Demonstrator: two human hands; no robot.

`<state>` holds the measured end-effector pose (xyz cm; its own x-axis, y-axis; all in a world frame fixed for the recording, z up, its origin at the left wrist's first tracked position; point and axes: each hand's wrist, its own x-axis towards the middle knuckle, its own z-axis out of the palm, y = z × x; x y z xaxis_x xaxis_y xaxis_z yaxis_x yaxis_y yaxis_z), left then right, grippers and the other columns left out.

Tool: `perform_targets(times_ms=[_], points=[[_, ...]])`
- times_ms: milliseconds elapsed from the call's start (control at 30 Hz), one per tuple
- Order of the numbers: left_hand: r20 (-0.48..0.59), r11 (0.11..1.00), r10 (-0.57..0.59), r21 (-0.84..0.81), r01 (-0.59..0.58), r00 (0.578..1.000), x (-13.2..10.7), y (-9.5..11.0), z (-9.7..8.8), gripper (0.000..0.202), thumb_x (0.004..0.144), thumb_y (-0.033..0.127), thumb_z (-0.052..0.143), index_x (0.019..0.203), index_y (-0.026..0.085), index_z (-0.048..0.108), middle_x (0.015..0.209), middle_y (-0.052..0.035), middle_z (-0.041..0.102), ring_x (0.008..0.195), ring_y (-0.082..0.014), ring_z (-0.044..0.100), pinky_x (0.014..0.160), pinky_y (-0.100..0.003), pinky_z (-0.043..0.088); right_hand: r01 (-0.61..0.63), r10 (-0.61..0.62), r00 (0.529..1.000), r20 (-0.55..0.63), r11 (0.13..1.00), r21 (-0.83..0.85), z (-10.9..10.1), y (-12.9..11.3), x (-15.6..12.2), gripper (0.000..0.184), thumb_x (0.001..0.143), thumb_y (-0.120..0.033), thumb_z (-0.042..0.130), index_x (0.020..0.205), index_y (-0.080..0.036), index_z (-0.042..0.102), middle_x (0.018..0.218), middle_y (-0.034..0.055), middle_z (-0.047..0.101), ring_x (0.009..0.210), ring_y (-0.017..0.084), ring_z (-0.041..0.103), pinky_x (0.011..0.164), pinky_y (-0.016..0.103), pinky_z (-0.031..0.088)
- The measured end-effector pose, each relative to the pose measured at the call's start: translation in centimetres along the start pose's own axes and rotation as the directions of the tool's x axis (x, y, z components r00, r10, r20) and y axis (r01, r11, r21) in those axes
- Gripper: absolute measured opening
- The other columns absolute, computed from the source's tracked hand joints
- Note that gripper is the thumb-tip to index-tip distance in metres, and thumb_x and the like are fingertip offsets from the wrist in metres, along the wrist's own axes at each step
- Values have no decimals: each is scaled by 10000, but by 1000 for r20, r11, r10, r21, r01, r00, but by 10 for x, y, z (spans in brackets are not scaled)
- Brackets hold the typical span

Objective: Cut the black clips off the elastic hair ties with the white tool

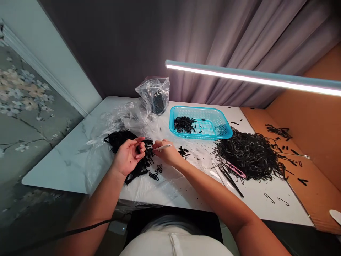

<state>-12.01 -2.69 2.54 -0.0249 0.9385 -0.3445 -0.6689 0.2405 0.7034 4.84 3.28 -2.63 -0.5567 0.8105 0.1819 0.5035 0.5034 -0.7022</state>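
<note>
My left hand (129, 154) is curled, palm toward me, fingers pinched on a bunch of black elastic bands (142, 160) that trail down onto the table. My right hand (166, 152) is closed round a thin white tool (163, 147) whose tip points left at the bands in my left hand. Both hands hover over a clear plastic sheet (106, 142) on the white marble table (64, 160). A small heap of black bands (119, 138) lies just behind my left hand.
A turquoise plastic basket (226, 128) with several short black pieces stands behind my right hand. A big pile of black loops (247, 153) lies at the right, with pink scissors (236, 170). A clear bag (156, 94) stands at the back. A light bar (253, 79) hangs overhead.
</note>
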Motion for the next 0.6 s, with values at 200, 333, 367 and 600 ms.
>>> perform_targets(times_ms=[200, 333, 367, 600], points=[[86, 915, 168, 358, -188, 982, 3, -9, -6, 248, 875, 273, 608, 1051, 131, 709, 678, 11, 496, 538, -55, 317, 508, -186, 293, -6, 6, 999, -54, 1000, 18, -2, -2, -3, 34, 834, -159, 620, 815, -172, 645, 814, 43, 688, 827, 176, 551, 801, 306, 338], [107, 675, 343, 662, -324, 933, 3, -15, -8, 299, 834, 296, 670, 1108, 191, 727, 822, -16, 595, 662, -86, 423, 586, -204, 321, -34, 62, 992, -111, 972, 234, -15, -6, -13, 116, 881, -273, 601, 854, -162, 623, 919, 46, 714, 799, 139, 595, 733, 252, 412], [117, 613, 372, 714, -338, 921, 3, -16, -8, 314, 814, 294, 691, 1112, 205, 731, 833, -13, 599, 663, -92, 424, 587, -212, 320, -48, 94, 989, -114, 934, 353, -18, -7, -16, 148, 870, -303, 614, 829, -160, 613, 922, 48, 717, 786, 135, 600, 711, 243, 424], [160, 679, 278, 665, -311, 947, -5, -25, 0, 260, 749, 305, 761, 981, 189, 778, 879, -57, 683, 751, -140, 546, 696, -243, 407, -173, 228, 972, 62, 507, 844, -27, -21, -38, 269, 754, -382, 737, 803, -154, 603, 913, 78, 728, 858, 175, 673, 818, 303, 494]])
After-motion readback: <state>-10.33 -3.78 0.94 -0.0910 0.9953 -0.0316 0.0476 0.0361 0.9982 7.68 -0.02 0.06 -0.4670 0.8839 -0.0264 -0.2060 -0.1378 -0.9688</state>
